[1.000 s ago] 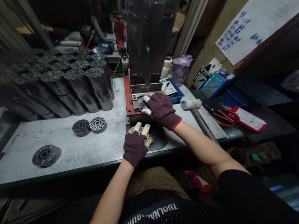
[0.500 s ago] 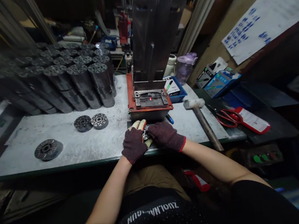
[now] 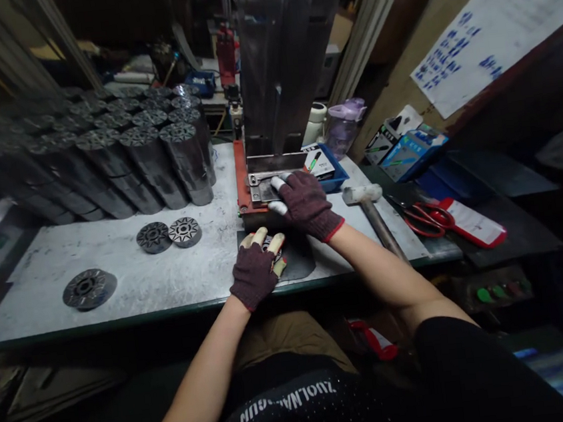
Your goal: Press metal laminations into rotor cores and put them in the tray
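Observation:
My left hand (image 3: 254, 267), in a dark knit glove with pale fingertips, is curled around a round slotted metal core (image 3: 267, 242) on the bench; the fingers cover most of it. My right hand (image 3: 306, 205), gloved alike, reaches over the metal fixture (image 3: 263, 193) at the front of the red-based machine (image 3: 241, 175). Its pale fingertips are apart, over the fixture's plate, and I see nothing held between them. To the left lie two slotted cores, a dark one (image 3: 153, 238) and a lighter one (image 3: 184, 231), with another core (image 3: 88, 289) nearer the edge.
Stacked metal cores (image 3: 144, 151) fill the back left of the bench. A hammer (image 3: 375, 211) lies to the right, near red-handled scissors (image 3: 426, 219). A blue tray (image 3: 336, 182) holding a box stands beside the machine, with a purple bottle (image 3: 346, 127) behind.
My right hand has left the core beside my left hand and moved up and forward to the machine's fixture. My left hand stays at the core. The view has shifted slightly.

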`<state>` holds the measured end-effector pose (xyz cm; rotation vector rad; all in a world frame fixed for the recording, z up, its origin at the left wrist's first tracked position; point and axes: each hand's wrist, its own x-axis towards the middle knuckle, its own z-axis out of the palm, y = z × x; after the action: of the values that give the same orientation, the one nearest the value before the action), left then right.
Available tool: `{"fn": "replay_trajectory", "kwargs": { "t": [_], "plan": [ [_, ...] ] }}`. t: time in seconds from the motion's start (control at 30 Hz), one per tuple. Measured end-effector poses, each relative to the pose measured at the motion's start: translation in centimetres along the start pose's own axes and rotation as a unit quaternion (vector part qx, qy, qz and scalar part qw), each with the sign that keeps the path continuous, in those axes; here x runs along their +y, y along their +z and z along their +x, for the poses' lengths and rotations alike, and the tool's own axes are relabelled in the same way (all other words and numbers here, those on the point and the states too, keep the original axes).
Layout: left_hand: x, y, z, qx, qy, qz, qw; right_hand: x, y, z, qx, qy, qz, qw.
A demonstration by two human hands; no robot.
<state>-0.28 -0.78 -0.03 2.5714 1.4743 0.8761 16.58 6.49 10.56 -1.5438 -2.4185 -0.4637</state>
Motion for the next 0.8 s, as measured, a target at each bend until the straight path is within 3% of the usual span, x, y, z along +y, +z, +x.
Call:
{"fn": "replay_trajectory", "kwargs": {
  "t": [0.13,0.23,0.3,0.43,0.5,0.57,0.7,0.8],
  "plan": [
    [-0.1,0.0,0.2,0.003,-0.015,-0.015,1.000,-0.4,-0.6,1.0,-0.056,0.002,-0.007,0.998],
    [-0.1,-0.1,0.3,0.010,-0.064,-0.028,0.997,-1.3,-0.5,-1.4,-0.070,0.037,0.024,0.997],
    [-0.1,-0.2,0.3,-0.002,-0.081,-0.035,0.996,-2.0,0.1,-3.7,-0.086,0.019,0.065,0.994],
    [-0.2,-0.3,0.4,-0.015,-0.073,-0.048,0.996,-3.9,0.8,-6.5,-0.214,-0.053,0.083,0.972],
    [-0.3,-0.3,0.4,-0.016,-0.076,-0.050,0.996,-4.7,0.3,-6.1,-0.279,-0.074,0.065,0.955],
    [-0.4,-0.2,0.3,-0.018,-0.077,-0.050,0.996,-5.4,-0.3,-5.1,-0.308,-0.073,0.040,0.948],
    [-0.6,0.2,0.2,-0.012,-0.070,-0.059,0.996,-5.6,-1.0,-3.6,-0.307,-0.069,0.045,0.948],
    [-0.5,0.3,0.2,0.002,-0.072,-0.053,0.996,-4.0,-0.6,-3.4,-0.209,-0.021,0.058,0.976]
  ]
}}
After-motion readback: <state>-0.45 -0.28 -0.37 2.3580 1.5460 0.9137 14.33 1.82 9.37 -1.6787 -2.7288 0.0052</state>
